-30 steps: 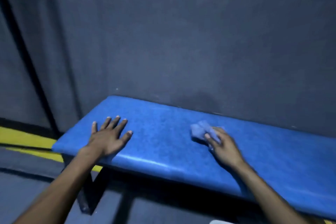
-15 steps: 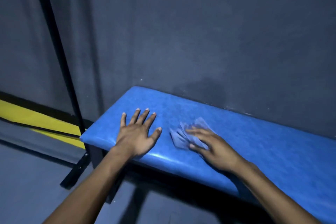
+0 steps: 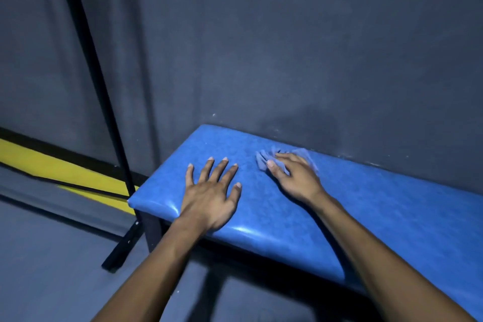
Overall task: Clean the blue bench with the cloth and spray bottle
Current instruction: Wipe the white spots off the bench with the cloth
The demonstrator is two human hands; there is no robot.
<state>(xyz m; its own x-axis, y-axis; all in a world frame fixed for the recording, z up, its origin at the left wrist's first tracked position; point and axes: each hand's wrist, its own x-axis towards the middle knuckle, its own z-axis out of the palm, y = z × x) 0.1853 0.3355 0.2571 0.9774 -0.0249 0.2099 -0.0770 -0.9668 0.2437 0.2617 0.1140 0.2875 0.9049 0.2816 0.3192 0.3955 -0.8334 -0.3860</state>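
The blue padded bench (image 3: 379,212) stands against the dark wall, its left end in the middle of the view. My left hand (image 3: 209,196) lies flat on the seat near that end, fingers spread. A crumpled pale blue cloth (image 3: 264,158) lies on the seat by the back edge, and my right hand (image 3: 295,178) presses down on it with its fingers laid over it. Cloth shows beyond the fingertips and to the right of the hand. No spray bottle is in view.
A dark grey wall (image 3: 287,47) rises straight behind the bench. A black metal pole (image 3: 86,65) slants down to a foot on the grey floor left of the bench. A yellow strip (image 3: 52,170) runs along the floor at the left.
My right hand has swept the cloth leftwards along the seat, then back towards the wall edge. My left hand stays flat on the seat. The view has shifted left.
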